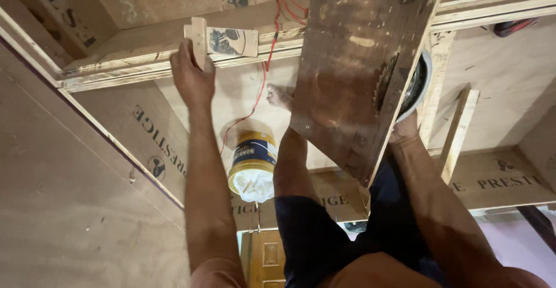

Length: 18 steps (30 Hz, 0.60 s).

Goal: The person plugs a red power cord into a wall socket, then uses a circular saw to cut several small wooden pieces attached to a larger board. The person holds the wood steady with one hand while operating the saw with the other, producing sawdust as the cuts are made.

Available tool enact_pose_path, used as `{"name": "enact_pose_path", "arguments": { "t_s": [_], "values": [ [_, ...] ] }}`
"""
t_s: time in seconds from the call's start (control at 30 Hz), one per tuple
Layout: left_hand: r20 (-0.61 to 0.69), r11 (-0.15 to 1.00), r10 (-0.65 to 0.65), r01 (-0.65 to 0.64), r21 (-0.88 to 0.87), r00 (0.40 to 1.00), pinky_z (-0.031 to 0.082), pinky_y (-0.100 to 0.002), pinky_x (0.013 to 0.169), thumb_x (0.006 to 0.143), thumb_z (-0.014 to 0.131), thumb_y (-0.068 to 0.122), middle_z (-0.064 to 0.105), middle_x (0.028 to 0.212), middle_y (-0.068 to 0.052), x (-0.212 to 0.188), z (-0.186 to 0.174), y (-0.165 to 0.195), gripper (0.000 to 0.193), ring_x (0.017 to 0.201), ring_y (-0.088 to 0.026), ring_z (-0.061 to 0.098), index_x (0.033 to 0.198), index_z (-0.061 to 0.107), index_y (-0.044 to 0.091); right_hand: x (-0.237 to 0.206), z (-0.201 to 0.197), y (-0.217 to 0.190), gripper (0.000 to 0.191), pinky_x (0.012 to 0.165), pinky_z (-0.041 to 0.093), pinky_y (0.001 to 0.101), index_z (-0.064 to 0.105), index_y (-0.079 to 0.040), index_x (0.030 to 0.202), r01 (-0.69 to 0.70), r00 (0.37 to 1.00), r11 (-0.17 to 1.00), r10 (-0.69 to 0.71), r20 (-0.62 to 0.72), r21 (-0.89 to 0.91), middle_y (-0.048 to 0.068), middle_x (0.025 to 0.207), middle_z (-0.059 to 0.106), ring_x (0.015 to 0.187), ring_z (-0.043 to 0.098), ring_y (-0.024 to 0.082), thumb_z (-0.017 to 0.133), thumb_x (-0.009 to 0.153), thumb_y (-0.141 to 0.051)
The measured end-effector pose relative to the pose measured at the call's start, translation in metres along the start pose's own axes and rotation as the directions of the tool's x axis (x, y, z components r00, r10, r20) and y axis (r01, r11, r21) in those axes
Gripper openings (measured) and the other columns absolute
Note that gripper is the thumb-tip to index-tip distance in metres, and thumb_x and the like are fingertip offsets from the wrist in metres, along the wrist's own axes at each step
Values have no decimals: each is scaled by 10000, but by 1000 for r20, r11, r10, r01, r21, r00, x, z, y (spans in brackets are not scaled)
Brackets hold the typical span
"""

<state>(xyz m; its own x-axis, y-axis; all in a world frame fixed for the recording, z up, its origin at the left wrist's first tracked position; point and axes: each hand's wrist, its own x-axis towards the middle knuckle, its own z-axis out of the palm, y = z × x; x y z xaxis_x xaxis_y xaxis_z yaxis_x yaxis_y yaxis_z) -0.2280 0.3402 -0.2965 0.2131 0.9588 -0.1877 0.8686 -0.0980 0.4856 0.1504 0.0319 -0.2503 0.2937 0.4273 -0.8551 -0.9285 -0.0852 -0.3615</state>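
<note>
Pinching a small pale plywood offcut (223,40) at upper left, the left hand (191,76) has a clenched grip; the right hand (405,127), mostly hidden behind a dark scuffed board (353,73), has a grip I cannot tell.

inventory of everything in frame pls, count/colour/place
small plywood piece: 1, pale tan, top left, on the wooden frame rail
frame rail: 1, pale wood, upper left
dark board: 1, brown, centre right
red wire: 1, red, top centre, trailing toward the bucket
bucket: 1, yellow and blue, centre
round tool: 1, dark, behind the board's right edge
plywood panels: several, brown, all round
left hand: holds the small piece
right hand: at the board's right edge
</note>
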Motion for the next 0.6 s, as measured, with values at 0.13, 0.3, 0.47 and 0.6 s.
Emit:
{"name": "enact_pose_path", "arguments": {
  "t_s": [0.13,0.3,0.47,0.6],
  "values": [
    [-120,952,-299,288,-107,946,553,-385,890,814,838,54,593,1136,-113,-40,17,6,671,985,-244,625,1424,558,49,-14,25,4,325,978,598,350,635,-35,1393,1,997,996,7,78,-94,116,1265,715,1108,712,227,556,1125,-202],
    [-299,874,-450,348,-338,841,518,-353,919,763,842,-10,582,1120,-71,-59,32,6,747,959,-198,566,1444,540,46,-26,34,10,363,968,607,371,644,-63,1387,-41,994,998,45,102,-47,98,1251,722,1112,713,233,566,1083,-247],
    [-300,798,-505,305,-520,809,471,-347,989,810,857,-54,545,1210,-59,-50,33,9,813,1080,-194,528,1505,440,19,-30,38,6,300,962,609,353,648,-53,1363,-66,994,995,72,80,-76,88,1235,721,1110,718,219,564,1140,-235],
    [-103,599,-654,431,-674,749,529,-300,939,841,807,-18,589,1125,-45,-49,29,10,923,1055,-170,597,1603,292,60,-29,38,3,295,922,612,351,650,-58,1368,-47,994,994,57,89,-103,90,1243,717,1080,721,217,562,1150,-235]
  ]
}}
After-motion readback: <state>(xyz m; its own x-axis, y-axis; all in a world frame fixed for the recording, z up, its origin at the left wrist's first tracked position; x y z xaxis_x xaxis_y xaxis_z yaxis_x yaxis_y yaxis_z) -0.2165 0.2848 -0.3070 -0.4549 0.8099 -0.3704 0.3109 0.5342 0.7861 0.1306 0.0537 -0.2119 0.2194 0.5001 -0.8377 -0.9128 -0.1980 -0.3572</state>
